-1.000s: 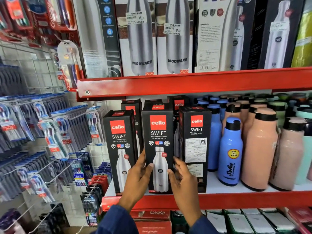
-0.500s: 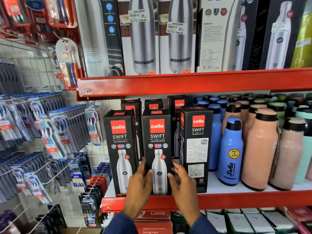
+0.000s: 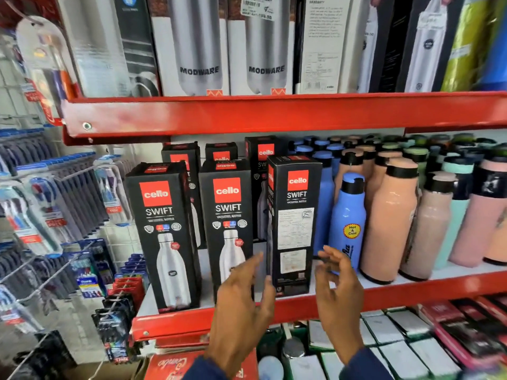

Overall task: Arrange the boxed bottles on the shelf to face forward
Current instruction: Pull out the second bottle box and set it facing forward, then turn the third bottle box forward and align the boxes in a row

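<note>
Three black Cello Swift boxes stand at the front of the red middle shelf [image 3: 411, 292]. The left box [image 3: 164, 231] and the middle box [image 3: 229, 223] show their bottle picture to the front. The right box [image 3: 295, 223] shows a side with printed labels. My left hand [image 3: 244, 300] hovers open in front of the middle box's lower part, just left of the right box. My right hand [image 3: 338, 294] is open just right of the right box's base. Neither hand grips anything. More Cello boxes [image 3: 263, 157] stand behind.
Loose blue bottles [image 3: 348, 223] and pink bottles [image 3: 389, 223] crowd the shelf right of the boxes. Modware boxes [image 3: 197, 45] fill the red upper shelf [image 3: 274, 113]. Hanging toothbrush packs [image 3: 55, 204] line the wire rack at left. Flat boxes lie below.
Both hands have let go of the middle box, which now stands on the shelf, and have moved right to either side of the right box. The camera has come closer.
</note>
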### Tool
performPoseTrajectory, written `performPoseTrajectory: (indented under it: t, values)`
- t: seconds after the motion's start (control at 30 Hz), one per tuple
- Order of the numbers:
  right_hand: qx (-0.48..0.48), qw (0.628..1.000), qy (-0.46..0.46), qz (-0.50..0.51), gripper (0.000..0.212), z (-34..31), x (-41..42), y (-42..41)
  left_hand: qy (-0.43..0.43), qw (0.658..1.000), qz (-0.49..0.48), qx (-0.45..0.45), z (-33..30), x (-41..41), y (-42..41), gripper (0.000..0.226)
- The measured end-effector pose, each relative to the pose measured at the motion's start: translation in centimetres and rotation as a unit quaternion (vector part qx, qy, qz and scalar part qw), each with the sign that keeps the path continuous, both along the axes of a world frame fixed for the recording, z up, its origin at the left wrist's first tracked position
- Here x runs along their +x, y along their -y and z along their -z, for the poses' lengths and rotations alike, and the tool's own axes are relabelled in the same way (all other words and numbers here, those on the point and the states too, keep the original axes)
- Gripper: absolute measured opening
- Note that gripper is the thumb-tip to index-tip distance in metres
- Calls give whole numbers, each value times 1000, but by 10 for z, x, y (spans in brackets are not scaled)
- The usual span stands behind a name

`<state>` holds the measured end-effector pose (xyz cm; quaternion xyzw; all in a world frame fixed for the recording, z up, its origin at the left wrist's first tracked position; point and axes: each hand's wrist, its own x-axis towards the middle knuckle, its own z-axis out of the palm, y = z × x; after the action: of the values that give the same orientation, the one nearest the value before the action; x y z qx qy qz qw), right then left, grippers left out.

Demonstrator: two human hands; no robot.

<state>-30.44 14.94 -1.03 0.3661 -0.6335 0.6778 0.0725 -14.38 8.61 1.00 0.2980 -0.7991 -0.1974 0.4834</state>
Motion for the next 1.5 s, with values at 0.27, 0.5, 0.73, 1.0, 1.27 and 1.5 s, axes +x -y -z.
performPoseTrajectory:
  t: [0.27, 0.5, 0.73, 1.0, 1.27, 1.5]
  values:
    - [88, 988, -21, -127, 36, -14, -45, 17, 8, 997, -39, 62, -16, -73, -5, 75]
    - [29, 979, 21, -200, 45, -13, -63, 12, -87, 985, -113, 101, -25, -109, -16, 68]
    - [-32, 965, 13, -260, 40, -26, -65, -13, -161, 974, -124, 102, -36, -110, -20, 77]
    - [75, 951, 11, -299, 72, -33, -95, -25, -188, 970, 43, 148, -47, -87, -7, 65]
    - [105, 903, 30, -415, 66, -42, -90, -19, -141, 961, 171, 163, -53, -79, 1, 73]
    - [93, 937, -4, -337, 69, -38, -83, 8, -78, 975, 147, 148, -37, -76, 18, 57]
